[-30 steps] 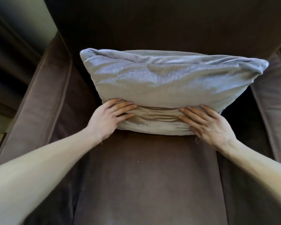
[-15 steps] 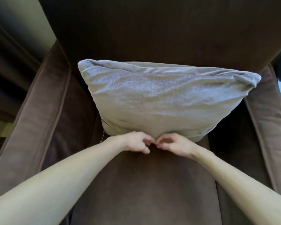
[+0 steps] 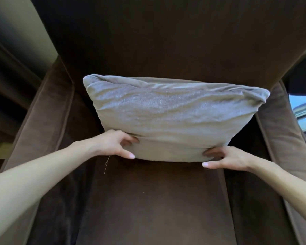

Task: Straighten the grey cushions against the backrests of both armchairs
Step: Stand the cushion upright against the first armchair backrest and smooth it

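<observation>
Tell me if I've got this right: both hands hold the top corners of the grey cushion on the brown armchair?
Not quite. The head view shows the left hand and right hand holding the bottom corners of the grey cushion, not the top; it does stand on the brown armchair.

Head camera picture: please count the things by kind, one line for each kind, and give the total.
Grey cushion: 1
Brown armchair: 1
Hands: 2, the left hand and the right hand, each at a bottom corner of the cushion
Total: 4
</observation>
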The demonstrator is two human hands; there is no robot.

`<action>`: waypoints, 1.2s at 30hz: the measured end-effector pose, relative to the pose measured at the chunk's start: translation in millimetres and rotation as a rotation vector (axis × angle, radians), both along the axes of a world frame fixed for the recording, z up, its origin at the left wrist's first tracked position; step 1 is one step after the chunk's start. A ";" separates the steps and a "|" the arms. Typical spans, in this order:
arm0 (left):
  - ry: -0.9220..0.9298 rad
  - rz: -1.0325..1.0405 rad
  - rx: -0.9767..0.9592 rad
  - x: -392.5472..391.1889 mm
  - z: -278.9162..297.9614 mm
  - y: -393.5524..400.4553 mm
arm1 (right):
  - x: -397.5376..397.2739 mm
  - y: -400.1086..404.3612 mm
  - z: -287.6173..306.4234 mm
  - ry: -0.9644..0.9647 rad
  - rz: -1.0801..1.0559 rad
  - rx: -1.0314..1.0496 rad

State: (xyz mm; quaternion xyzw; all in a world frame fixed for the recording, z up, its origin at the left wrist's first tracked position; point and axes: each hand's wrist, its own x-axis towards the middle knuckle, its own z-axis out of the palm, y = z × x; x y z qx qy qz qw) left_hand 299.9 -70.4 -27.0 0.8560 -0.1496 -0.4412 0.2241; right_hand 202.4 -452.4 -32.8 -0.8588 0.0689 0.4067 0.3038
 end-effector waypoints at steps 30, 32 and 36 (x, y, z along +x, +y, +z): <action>-1.058 0.196 0.085 59.8 80.6 7.1 | 64.6 11.5 60.6 -1.132 -0.008 -0.620; -0.999 0.214 0.086 64.1 87.4 10.2 | 64.0 -0.4 67.3 -1.081 -0.051 -0.664; -0.996 0.354 -0.086 71.3 94.2 8.6 | 71.8 -4.4 83.7 -1.090 -0.118 -0.611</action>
